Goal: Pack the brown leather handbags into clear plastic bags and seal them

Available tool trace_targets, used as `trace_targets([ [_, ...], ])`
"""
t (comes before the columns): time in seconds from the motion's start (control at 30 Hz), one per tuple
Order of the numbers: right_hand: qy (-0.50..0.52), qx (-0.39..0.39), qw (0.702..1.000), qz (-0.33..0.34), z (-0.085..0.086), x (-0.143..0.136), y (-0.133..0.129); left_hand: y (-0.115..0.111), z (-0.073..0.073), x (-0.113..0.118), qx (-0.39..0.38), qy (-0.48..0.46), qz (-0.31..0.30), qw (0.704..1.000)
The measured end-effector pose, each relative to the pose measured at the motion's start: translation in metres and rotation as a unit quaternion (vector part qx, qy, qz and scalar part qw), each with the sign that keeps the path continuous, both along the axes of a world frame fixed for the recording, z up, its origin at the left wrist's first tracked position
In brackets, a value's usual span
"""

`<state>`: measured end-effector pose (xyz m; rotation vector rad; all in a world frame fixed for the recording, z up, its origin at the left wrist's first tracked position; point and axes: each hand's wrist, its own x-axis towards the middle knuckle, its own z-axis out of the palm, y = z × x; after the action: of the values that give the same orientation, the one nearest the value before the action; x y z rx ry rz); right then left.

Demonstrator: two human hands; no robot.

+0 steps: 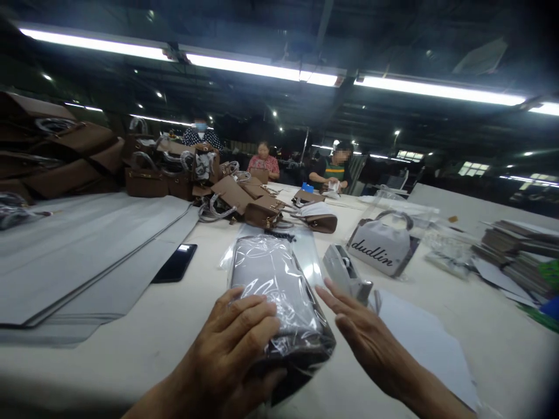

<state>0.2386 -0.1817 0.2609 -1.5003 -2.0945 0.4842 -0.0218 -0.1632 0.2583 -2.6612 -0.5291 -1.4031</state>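
In front of me on the table lies a handbag in a clear plastic bag (271,273), its grey cover showing through the shiny film. My left hand (242,334) grips its near left end, fingers over the top and thumb low on the near side. My right hand (364,323) is open, with fingers stretched out just right of the wrapped handbag and nothing in it. Right beyond those fingers stands a grey tape dispenser (340,269). Farther right, another handbag in clear plastic (379,241) stands upright, with "dudlin" printed on its pale cover.
Brown handbags (262,209) lie piled across the table's far side, with a taller stack (56,145) at left. Grey sheets (96,250) and a black phone (175,265) lie left. White paper (425,331) and stacked boards (515,256) lie right. Several people sit or stand beyond.
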Motion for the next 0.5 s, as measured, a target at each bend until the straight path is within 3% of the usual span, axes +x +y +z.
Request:
trace_targets([
  [0.07,0.165,-0.068,0.984,-0.026,-0.029,0.001,0.007,0.005,-0.006,-0.015,-0.077,-0.079,-0.027,0.994],
  [0.1,0.236,-0.093,0.967,-0.027,-0.044,-0.003,0.011,0.009,-0.011,-0.023,-0.149,-0.157,-0.023,0.976],
  [0.13,0.289,-0.109,0.951,-0.025,-0.058,-0.010,0.015,0.012,-0.017,-0.029,-0.239,-0.252,-0.008,0.938],
  [0.17,0.321,-0.116,0.940,-0.021,-0.071,-0.020,0.019,0.016,-0.023,-0.036,-0.340,-0.346,0.009,0.875],
  [0.23,0.319,-0.114,0.941,-0.002,-0.089,-0.051,0.024,0.021,-0.034,-0.047,-0.509,-0.473,0.007,0.719],
  [0.27,0.292,-0.108,0.950,0.014,-0.092,-0.069,0.024,0.023,-0.039,-0.053,-0.562,-0.499,-0.015,0.659],
  [0.3,0.252,-0.100,0.962,0.031,-0.093,-0.087,0.023,0.024,-0.042,-0.059,-0.591,-0.509,-0.040,0.624],
  [0.33,0.208,-0.092,0.973,0.047,-0.091,-0.105,0.021,0.024,-0.046,-0.065,-0.598,-0.509,-0.057,0.617],
  [0.37,0.162,-0.084,0.981,0.058,-0.087,-0.120,0.017,0.023,-0.050,-0.070,-0.590,-0.500,-0.061,0.631],
  [0.43,0.082,-0.072,0.992,0.060,-0.075,-0.141,0.011,0.020,-0.059,-0.076,-0.572,-0.429,-0.049,0.697],
  [0.5,0.020,-0.056,0.997,0.051,-0.060,-0.149,0.007,0.017,-0.074,-0.074,-0.567,-0.350,-0.047,0.744],
])
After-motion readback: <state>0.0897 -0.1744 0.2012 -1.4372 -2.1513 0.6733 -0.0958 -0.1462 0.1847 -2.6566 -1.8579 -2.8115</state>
